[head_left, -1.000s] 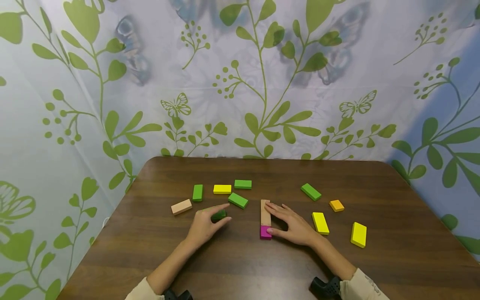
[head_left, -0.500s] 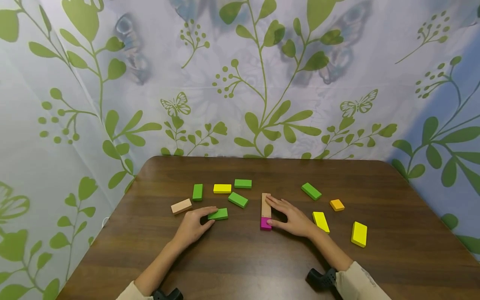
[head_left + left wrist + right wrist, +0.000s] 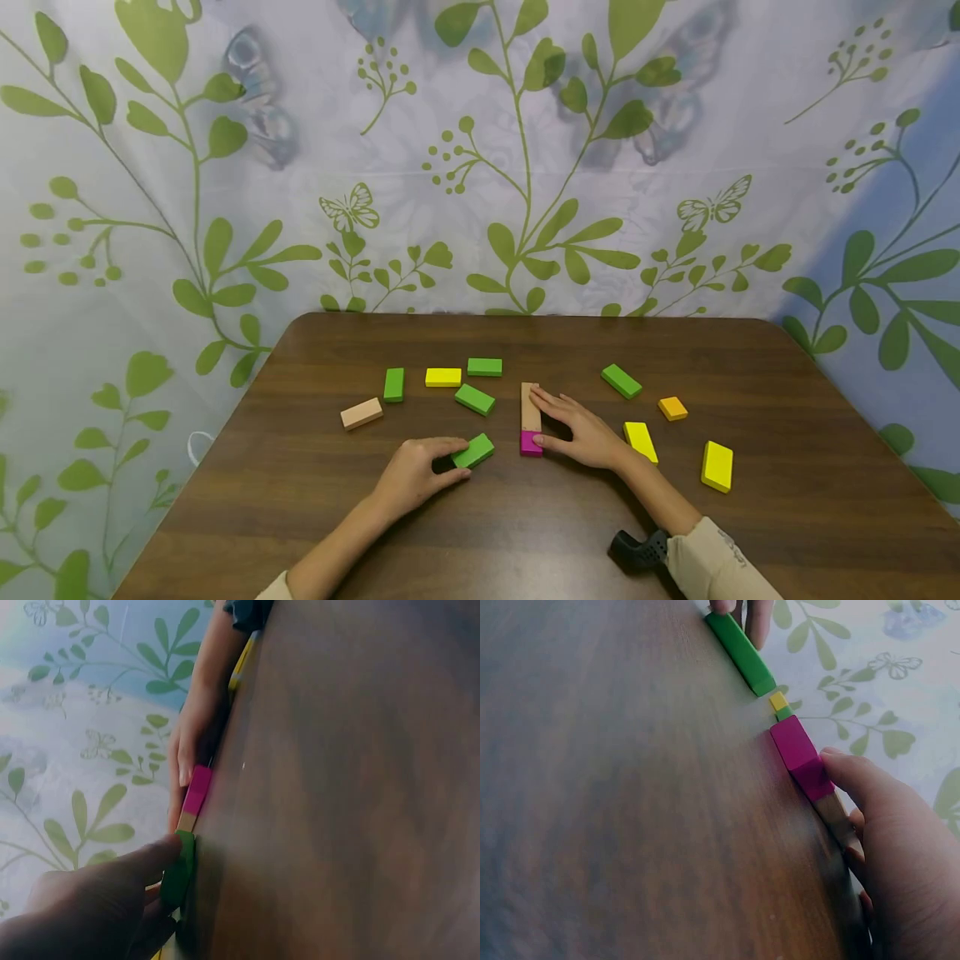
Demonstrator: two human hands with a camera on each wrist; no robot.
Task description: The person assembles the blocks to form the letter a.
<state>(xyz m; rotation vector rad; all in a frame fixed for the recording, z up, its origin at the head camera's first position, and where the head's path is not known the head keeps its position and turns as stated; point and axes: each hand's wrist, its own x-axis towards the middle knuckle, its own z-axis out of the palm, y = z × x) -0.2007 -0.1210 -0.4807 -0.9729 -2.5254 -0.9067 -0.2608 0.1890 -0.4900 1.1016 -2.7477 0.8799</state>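
My left hand (image 3: 414,473) pinches a green block (image 3: 474,452) between thumb and fingers, low over the table. In the left wrist view, the thumb lies along this green block (image 3: 178,874). To its right, a magenta block (image 3: 531,443) sits end to end with a long plain wooden block (image 3: 530,407). My right hand (image 3: 583,435) rests against this pair, its thumb at the magenta block and its fairly straight fingers on the wooden one. In the right wrist view, the thumb touches the side of the magenta block (image 3: 802,759), and the fingers partly hide the wooden block (image 3: 832,814).
Behind my left hand lie a plain wooden block (image 3: 362,413), a yellow block (image 3: 443,377) and several green blocks (image 3: 476,400). On the right are a green block (image 3: 621,381), a small orange block (image 3: 672,408) and two yellow blocks (image 3: 717,467). A patterned cloth hangs behind the brown table (image 3: 450,542).
My left hand has carried the green block rightward and nearer to me, and the block has turned. The magenta and wooden pair has slid slightly away from me with my right hand.
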